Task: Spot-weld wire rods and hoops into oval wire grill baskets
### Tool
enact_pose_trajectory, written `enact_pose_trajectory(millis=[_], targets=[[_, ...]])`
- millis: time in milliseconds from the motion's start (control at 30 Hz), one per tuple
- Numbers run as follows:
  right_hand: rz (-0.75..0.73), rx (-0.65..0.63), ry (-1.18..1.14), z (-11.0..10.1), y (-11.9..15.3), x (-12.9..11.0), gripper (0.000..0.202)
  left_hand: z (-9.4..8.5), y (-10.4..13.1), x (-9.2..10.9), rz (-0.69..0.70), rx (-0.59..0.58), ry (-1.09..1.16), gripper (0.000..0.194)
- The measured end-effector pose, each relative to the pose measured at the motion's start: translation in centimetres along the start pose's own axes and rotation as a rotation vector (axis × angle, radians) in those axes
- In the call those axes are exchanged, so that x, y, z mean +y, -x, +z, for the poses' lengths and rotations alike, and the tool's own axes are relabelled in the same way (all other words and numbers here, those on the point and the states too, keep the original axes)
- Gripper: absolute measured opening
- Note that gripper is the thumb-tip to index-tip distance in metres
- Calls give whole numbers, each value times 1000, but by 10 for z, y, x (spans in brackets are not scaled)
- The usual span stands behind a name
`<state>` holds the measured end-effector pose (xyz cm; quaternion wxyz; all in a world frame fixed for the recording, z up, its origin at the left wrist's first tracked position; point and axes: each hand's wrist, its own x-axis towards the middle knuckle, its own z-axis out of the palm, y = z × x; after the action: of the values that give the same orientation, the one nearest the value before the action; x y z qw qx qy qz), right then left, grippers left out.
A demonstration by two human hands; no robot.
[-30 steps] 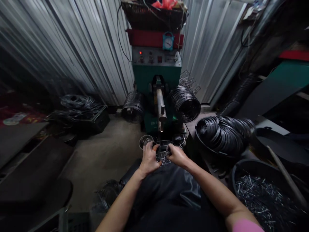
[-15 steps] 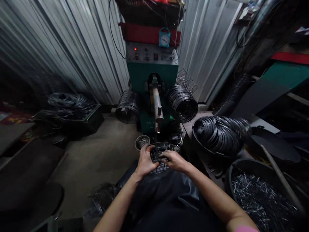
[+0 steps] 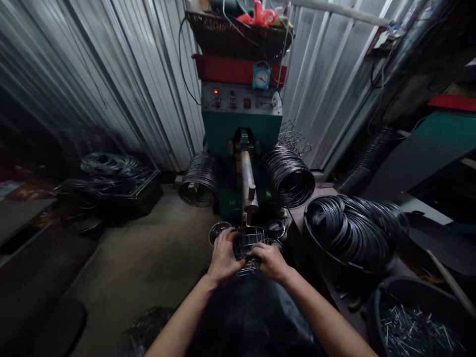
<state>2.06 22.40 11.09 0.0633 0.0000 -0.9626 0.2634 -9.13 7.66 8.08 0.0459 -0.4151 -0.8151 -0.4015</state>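
So, going by the head view, which is all we've got, both hands are working on a wire basket (image 3: 245, 244) just above the lap, right beneath the tip of the machine's metal arm (image 3: 248, 178). Looks to me like the step in hand is lining the wires up under that tip, though I can't tell if metal touches metal. The left hand (image 3: 224, 255) has its fingers wrapped round one side of the basket, thumb on the near edge, so that's a proper grip. The right hand (image 3: 273, 260) has its fingers curled in at the other side; whether they're pinching a loose wire or just steadying things, can't tell, too dark and small. I'd reckon the next move calls for a steady hold, basket square to the tip and fingertips clear of it. As for what's in the way, that arm hangs low straight ahead, and a round metal dish (image 3: 214, 234) sits just beyond the left hand. Behind it all is the green machine (image 3: 223, 124) with its red light on, wire coils (image 3: 288, 176) either side. Over on the right there's a tub of bundled wire (image 3: 353, 230), then a bucket (image 3: 374, 317) of short metal bits, both well apart from the hands.
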Motion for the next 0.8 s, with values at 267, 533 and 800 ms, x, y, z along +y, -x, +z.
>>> enact_pose_trajectory(millis=[267,533,800], targets=[[28,10,51,-12,-19,3,32,4,-22,-7,9,0,-24,46],[68,54,35,-9,-25,7,26,5,-35,-8,-71,-96,-15,38],[140,152,18,-2,-39,12,31,7,-52,-10,-130,-72,-31,40]])
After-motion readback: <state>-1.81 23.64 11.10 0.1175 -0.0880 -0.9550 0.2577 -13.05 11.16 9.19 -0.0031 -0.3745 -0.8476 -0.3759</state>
